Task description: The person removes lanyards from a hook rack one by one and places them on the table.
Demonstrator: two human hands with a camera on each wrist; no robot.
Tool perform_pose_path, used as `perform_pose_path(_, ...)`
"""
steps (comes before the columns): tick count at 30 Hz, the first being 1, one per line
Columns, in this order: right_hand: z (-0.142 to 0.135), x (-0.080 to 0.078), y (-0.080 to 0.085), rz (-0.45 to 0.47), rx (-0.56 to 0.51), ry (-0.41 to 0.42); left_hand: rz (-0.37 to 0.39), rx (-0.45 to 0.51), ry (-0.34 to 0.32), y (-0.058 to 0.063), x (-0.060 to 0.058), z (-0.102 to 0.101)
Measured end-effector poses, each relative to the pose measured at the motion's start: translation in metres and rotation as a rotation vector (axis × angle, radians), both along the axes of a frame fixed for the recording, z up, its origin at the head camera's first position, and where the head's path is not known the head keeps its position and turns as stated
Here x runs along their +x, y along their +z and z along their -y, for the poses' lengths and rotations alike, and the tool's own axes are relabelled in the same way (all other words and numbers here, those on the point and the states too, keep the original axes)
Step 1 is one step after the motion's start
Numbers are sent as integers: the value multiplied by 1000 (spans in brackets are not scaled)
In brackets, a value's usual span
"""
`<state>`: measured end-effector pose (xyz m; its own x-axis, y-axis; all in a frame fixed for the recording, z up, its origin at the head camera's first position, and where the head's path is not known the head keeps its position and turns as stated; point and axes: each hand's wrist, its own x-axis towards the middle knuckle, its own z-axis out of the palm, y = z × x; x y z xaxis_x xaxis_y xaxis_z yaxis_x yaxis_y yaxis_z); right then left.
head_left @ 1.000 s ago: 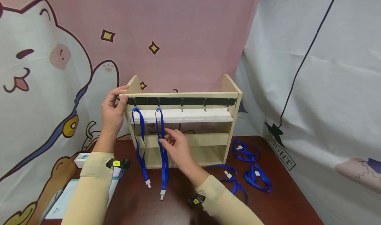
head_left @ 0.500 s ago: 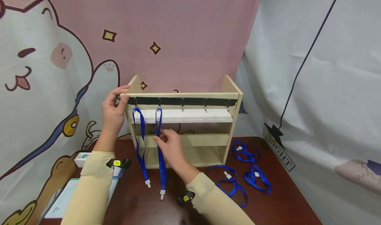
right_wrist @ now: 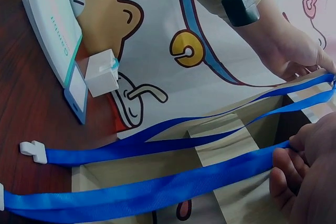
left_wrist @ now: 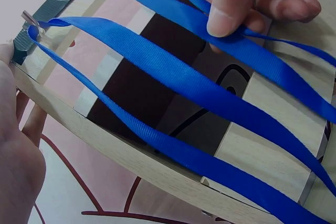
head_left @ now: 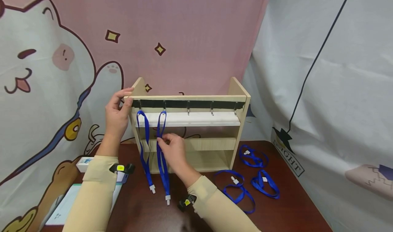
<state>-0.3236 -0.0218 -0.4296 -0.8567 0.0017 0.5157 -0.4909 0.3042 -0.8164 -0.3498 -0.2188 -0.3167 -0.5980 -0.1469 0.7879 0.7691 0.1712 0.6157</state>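
Observation:
My left hand (head_left: 116,116) holds the upper left corner of a small wooden shelf rack (head_left: 241,126), thumb on the front. A row of several metal hooks runs along a dark strip (head_left: 175,104) under its top rail. From the leftmost hook hangs a blue lanyard (head_left: 147,136) with a white clip. Another blue lanyard (head_left: 164,180) hangs from the second hook, and my right hand (head_left: 174,153) pinches its straps partway down. In the left wrist view the thumb (left_wrist: 226,9) presses on that strap (left_wrist: 283,72). The right wrist view shows its two straps (right_wrist: 184,184) lying together below the fingers.
Three more blue lanyards lie on the dark red table (head_left: 294,198): a loose one (head_left: 239,194), a folded one (head_left: 271,191) and one farther back (head_left: 253,160). A white box (head_left: 83,164) and a flat white package (head_left: 66,204) lie at the left. Printed cloth hangs behind.
My right hand has moved left and taken the second lanyard between thumb and fingers, drawing its straps slightly left. The left hand has stayed on the rack's corner.

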Motion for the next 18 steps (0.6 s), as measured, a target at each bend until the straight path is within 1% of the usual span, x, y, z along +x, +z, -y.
perform_pose_path(6,2,1,2,48,-72,50,13,-2,2,0,0,1)
perform_pose_path(8,3,2,1,59,-83,61,16,-4,4,-3,-5,3)
perform_pose_path(13,5,1,1,62,-88,79,25,-4,17,-13,-21,11)
perform_pose_path(15,6,0,1,62,-90,80,29,0,17,-15,-24,13)
perform_pose_path(18,5,1,1,64,-96,86,30,0,18,-16,-25,13)
